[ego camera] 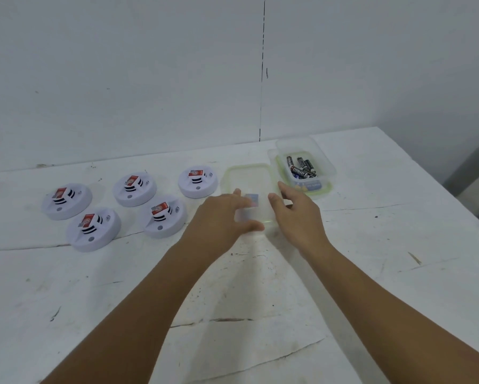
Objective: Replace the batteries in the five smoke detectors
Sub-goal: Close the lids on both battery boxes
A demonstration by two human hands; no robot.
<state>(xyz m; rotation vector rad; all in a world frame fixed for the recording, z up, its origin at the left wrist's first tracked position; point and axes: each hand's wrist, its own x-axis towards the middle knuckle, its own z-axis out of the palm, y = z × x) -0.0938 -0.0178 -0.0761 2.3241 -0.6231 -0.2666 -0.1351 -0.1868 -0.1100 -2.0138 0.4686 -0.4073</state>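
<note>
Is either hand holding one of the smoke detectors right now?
No, both hands are at the clear lid; the five smoke detectors lie untouched.
</note>
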